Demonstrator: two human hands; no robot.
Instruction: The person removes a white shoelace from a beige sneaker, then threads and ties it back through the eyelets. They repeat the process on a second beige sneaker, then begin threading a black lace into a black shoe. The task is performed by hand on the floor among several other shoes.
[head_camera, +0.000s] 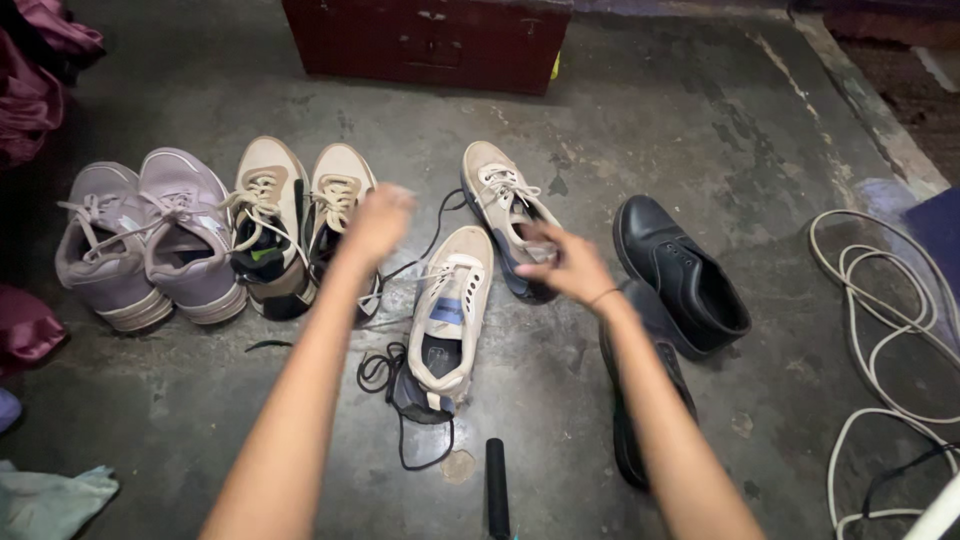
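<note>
— Where is the shoe being worked on?
— The beige sneaker (447, 318) lies on the concrete floor (650, 130) in the middle, toe pointing away from the person, a black lace (392, 375) looped loose beside its heel.

— And the hands?
— The right hand (563, 265) hovers just beyond the sneaker's toe, fingers pinched together around something thin; what exactly cannot be told. The left hand (378, 222) is raised over the floor and blurred, so whether it grips anything cannot be told.

— What lies around?
— A second beige sneaker (503, 215) sits behind the right hand. To the left stand a beige pair (295, 225) and then a lilac pair (150, 240). On the right are two black leather shoes (680, 275), one partly under the right forearm. A black cylinder (497, 485) lies near the bottom edge, a white cable (880, 330) coils at far right, and a dark red chest (430, 40) stands at the top.
</note>
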